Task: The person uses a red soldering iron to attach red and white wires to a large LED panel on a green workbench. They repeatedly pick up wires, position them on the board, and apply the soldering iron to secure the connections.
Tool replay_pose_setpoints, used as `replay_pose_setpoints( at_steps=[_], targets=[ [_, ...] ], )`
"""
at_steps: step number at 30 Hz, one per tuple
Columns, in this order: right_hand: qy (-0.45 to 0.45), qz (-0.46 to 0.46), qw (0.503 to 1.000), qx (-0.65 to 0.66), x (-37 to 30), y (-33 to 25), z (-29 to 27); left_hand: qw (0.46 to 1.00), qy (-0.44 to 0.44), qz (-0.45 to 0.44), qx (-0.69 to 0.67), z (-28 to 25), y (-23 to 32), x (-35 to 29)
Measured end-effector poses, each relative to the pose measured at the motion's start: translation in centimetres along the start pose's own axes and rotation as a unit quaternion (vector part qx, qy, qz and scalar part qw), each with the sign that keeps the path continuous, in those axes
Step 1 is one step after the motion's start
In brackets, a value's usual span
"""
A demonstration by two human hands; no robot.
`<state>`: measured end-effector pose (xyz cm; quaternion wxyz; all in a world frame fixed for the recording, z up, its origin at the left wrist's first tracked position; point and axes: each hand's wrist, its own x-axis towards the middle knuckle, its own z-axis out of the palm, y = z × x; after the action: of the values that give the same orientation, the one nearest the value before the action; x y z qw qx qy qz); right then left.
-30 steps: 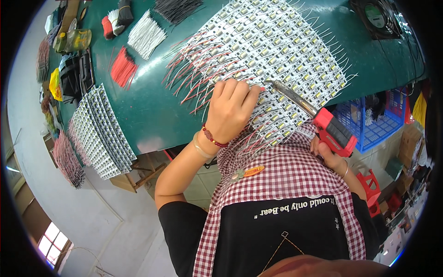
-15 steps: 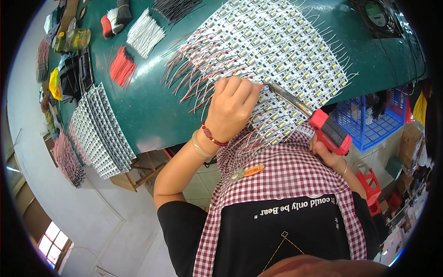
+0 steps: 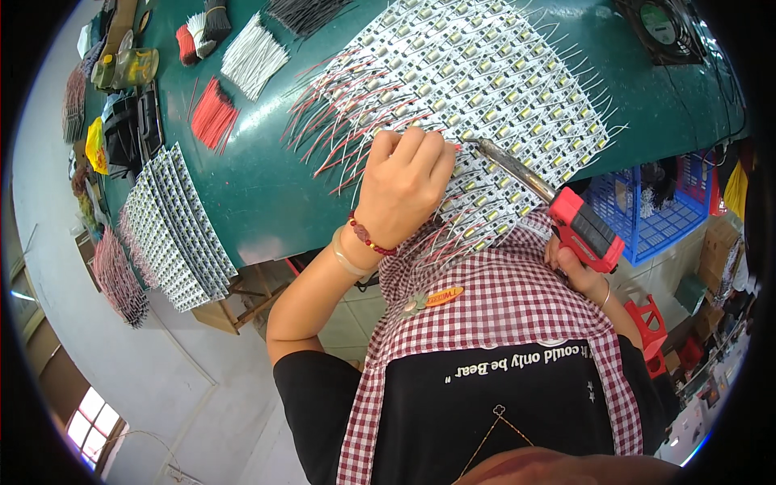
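A large sheet of white LED circuit boards lies on the green table, with red and white wires fringing its left side. Over its lower left part is my left hand, its fingers pinched together. A bit of red wire pokes out at the fingertips. My right hand, by the table's front edge, is closed on the red and black handle of a soldering iron. The iron's metal tip points left, touching or just above the boards near my left fingertips; I cannot tell which.
Bundles of red wires, white wires and black wires lie to the left. More LED boards sit at the far left edge. A fan stands at the back right; a blue crate is below the table's right side.
The soldering iron and my right hand have shifted slightly right and down. My left hand has moved a little left, still pinching near the same spot.
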<state>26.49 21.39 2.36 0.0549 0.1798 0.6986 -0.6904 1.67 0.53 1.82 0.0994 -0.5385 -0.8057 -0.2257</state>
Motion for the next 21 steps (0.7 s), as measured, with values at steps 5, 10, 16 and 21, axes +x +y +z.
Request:
replay_pose_setpoints(
  at_steps=[5,10,16,21],
  targets=[
    [-0.019,0.007,1.000,0.020,-0.2,0.3,-0.2,1.000,0.016,-0.006,-0.003,-0.4,-0.1,-0.1],
    [-0.003,0.044,0.997,0.070,-0.8,0.3,-0.2,0.999,0.039,0.003,-0.006,-0.7,1.2,-0.5],
    [0.004,0.001,1.000,0.010,-1.2,0.8,-0.7,1.000,0.011,-0.006,-0.013,0.3,1.9,-1.3],
    [0.024,-0.001,1.000,0.004,-1.4,1.2,-0.6,1.000,0.007,-0.003,-0.019,0.4,1.9,-1.1]
  ],
)
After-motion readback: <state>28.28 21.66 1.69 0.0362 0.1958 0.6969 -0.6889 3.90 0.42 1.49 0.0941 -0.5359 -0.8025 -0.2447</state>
